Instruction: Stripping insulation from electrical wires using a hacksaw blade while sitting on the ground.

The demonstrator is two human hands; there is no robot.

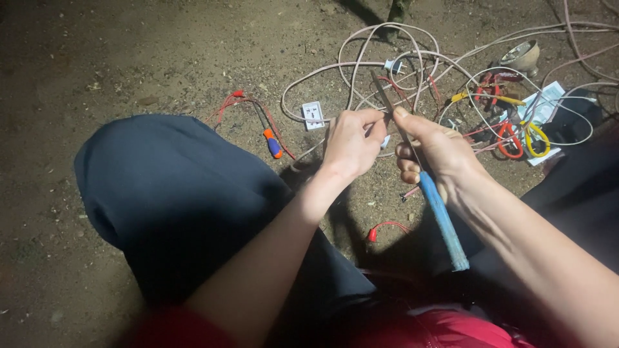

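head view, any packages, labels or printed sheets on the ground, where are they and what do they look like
Printed paper sheet or flat pack: on the dirt at upper right, under pale cables and beside red-handled and yellow-handled tools; rectangular, white with blue-green print, partly covered.
White socket plate: on the dirt just left of the left hand; small, squarish, with dark slots; no label can be made out.
No screens or signs in view.

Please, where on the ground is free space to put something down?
Bare dirt lies left of the white socket and red wires, above the knee. The upper right is crowded: looped cable, pliers, lamp.
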